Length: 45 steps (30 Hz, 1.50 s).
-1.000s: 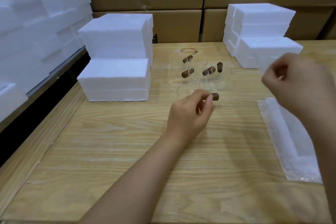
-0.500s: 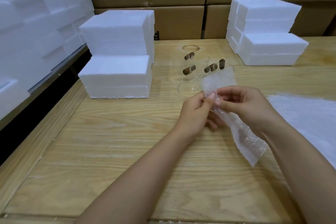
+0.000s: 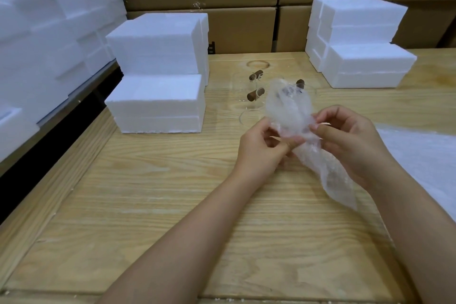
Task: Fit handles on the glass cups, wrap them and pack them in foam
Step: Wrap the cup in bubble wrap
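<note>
Bubble wrap (image 3: 293, 116), thin and clear, is between your two hands above the wooden table (image 3: 153, 205). Your left hand (image 3: 261, 145) pinches its left edge with thumb and fingers closed narrow on the film, and your right hand (image 3: 350, 140) pinches the right edge in the same way, so the sheet stands up between them and its lower end hangs down near your right wrist. Just behind the sheet, on the far middle of the table, the glass cups (image 3: 240, 89) stand close together; they are hard to see because they are clear, but their brown handles (image 3: 256, 94) show well, and one handle is seen only dimly through the wrap. To the left of the cups there is a stack of white foam blocks (image 3: 158, 76), and a second foam stack (image 3: 362, 44) stands at the far right. More wrap sheets (image 3: 424, 153) lie flat on the right side of the table, beside your right arm. Cardboard boxes (image 3: 244, 27) make a wall behind the table.
</note>
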Tool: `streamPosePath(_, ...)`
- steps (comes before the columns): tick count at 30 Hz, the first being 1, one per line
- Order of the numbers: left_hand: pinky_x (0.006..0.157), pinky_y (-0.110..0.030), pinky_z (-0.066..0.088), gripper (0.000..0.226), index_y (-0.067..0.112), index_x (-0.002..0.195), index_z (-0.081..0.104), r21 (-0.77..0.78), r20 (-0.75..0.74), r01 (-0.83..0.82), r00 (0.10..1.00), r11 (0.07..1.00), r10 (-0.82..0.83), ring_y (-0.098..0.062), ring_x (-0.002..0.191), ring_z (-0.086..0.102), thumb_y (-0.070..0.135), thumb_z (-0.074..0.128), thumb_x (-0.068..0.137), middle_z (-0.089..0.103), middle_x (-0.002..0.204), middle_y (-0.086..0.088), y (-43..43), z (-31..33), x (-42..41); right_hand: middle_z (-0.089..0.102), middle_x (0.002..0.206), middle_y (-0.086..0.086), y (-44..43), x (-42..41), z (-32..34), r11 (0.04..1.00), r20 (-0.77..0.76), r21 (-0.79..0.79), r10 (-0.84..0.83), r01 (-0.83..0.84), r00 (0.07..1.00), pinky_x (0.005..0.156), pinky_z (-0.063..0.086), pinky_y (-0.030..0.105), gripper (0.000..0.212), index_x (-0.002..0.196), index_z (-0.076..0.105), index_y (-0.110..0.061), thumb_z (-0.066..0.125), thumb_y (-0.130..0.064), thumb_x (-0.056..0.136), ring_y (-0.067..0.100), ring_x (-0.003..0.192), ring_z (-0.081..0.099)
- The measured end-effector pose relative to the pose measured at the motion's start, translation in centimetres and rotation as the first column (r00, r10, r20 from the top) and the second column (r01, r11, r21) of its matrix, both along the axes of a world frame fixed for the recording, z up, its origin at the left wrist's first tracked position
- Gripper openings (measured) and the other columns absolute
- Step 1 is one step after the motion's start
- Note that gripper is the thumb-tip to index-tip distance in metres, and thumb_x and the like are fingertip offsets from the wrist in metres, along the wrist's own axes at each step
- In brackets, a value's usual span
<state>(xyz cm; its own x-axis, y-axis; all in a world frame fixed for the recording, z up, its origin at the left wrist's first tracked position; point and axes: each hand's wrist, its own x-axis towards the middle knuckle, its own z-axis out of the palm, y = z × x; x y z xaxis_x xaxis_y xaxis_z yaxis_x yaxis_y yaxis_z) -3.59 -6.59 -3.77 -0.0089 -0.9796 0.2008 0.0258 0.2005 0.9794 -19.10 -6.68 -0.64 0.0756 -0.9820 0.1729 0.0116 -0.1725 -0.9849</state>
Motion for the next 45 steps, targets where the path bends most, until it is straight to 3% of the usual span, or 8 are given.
streamPosePath(7, 0.054, -0.033, 0.057, 0.063, 0.010, 0.083, 0.051, 0.143, -0.287, 0.252, 0.936, 0.957, -0.204, -0.022, 0.069, 0.072, 0.071, 0.035, 0.082, 0.072, 0.083, 0.001, 0.1, 0.8, 0.6, 0.062, 0.079, 0.004, 1.0, -0.9, 0.9, 0.927, -0.243, -0.373, -0.054, -0.042, 0.968, 0.081, 0.050, 0.019, 0.038, 0.070, 0.047, -0.008, 0.040, 0.029, 0.076, 0.008, 0.091, 0.065)
streamPosePath(15, 0.054, -0.028, 0.058, 0.005, 0.004, 0.088, 0.058, 0.103, -0.212, 0.198, 0.962, 0.975, -0.173, -0.013, 0.061, 0.068, 0.001, 0.059, 0.092, 0.065, 0.071, -0.008, -0.1, 0.1, 0.0, 0.064, 0.078, 0.007, 1.5, -0.5, 1.2, 0.954, -0.321, -0.284, 0.003, -0.099, 0.947, 0.072, 0.049, 0.019, 0.003, 0.073, 0.055, -0.009, 0.053, -0.008, 0.072, 0.011, 0.081, 0.064)
streamPosePath(18, 0.060, -0.021, 0.055, 0.013, 0.007, 0.086, 0.064, 0.010, -0.067, 0.173, 0.983, 0.985, -0.172, -0.005, 0.067, 0.066, -0.006, 0.065, 0.086, 0.067, 0.077, -0.003, 0.0, -0.3, -0.1, 0.064, 0.081, -0.002, 1.2, 0.1, 1.0, 0.973, -0.361, -0.231, -0.079, -0.007, 0.929, 0.066, 0.048, 0.014, 0.032, 0.085, 0.062, -0.017, 0.075, -0.045, 0.075, 0.005, 0.075, 0.061)
streamPosePath(22, 0.066, -0.026, 0.055, 0.006, -0.003, 0.082, 0.064, -0.020, 0.041, 0.174, 0.984, 0.985, -0.173, -0.010, 0.070, 0.064, -0.006, 0.070, 0.081, 0.066, 0.074, -0.004, 0.2, -0.4, -0.3, 0.067, 0.074, -0.004, 0.8, 0.2, 0.7, 0.975, -0.448, -0.220, -0.132, 0.034, 0.884, 0.067, 0.050, 0.018, 0.009, 0.076, 0.067, -0.021, 0.073, -0.018, 0.081, 0.005, 0.069, 0.061)
streamPosePath(28, 0.057, -0.034, 0.056, 0.014, -0.002, 0.076, 0.054, 0.086, 0.064, 0.146, 0.986, 0.985, -0.152, -0.023, 0.060, 0.064, -0.008, 0.065, 0.084, 0.062, 0.073, -0.016, 0.3, -0.2, -0.3, 0.065, 0.066, -0.020, 0.4, -1.8, 1.7, 0.859, -0.180, -0.371, -0.440, 0.354, 0.880, 0.065, 0.046, 0.007, 0.022, 0.075, 0.063, -0.032, 0.065, -0.014, 0.089, -0.005, 0.066, 0.059)
streamPosePath(32, 0.056, -0.037, 0.057, 0.035, 0.015, 0.105, 0.047, 0.032, 0.180, 0.073, 0.981, 0.997, -0.077, -0.025, 0.059, 0.065, 0.001, 0.067, 0.080, 0.066, 0.088, -0.008, 0.8, 0.0, -0.3, 0.065, 0.064, -0.017, 0.4, -2.5, 2.0, 0.906, -0.158, -0.325, -0.334, 0.271, 0.929, 0.067, 0.047, 0.010, 0.021, 0.077, 0.063, -0.026, 0.062, -0.010, 0.090, -0.001, 0.065, 0.060)
streamPosePath(38, 0.047, -0.013, 0.038, 0.073, 0.027, 0.144, 0.027, -0.423, 0.291, -0.179, 0.902, 0.888, 0.320, -0.002, 0.039, 0.048, 0.045, 0.064, 0.084, 0.056, 0.067, 0.017, 0.9, -0.2, 0.1, 0.066, 0.069, -0.006, 0.7, -2.6, 2.1, 0.968, -0.272, -0.249, -0.078, 0.008, 0.959, 0.075, 0.051, 0.020, 0.009, 0.080, 0.064, -0.015, 0.062, -0.010, 0.087, 0.018, 0.077, 0.064)
streamPosePath(45, 0.044, -0.014, 0.030, 0.009, 0.030, 0.087, 0.054, -0.391, 0.194, -0.225, 0.928, 0.892, 0.319, -0.005, 0.037, 0.038, 0.030, 0.062, 0.089, 0.053, 0.067, 0.017, 0.8, -0.1, 0.0, 0.064, 0.068, 0.005, -0.1, -2.4, 3.3, 0.950, -0.292, -0.034, 0.286, -0.309, 0.912, 0.058, 0.046, 0.014, 0.014, 0.078, 0.064, -0.009, 0.064, -0.022, 0.071, 0.017, 0.066, 0.062)
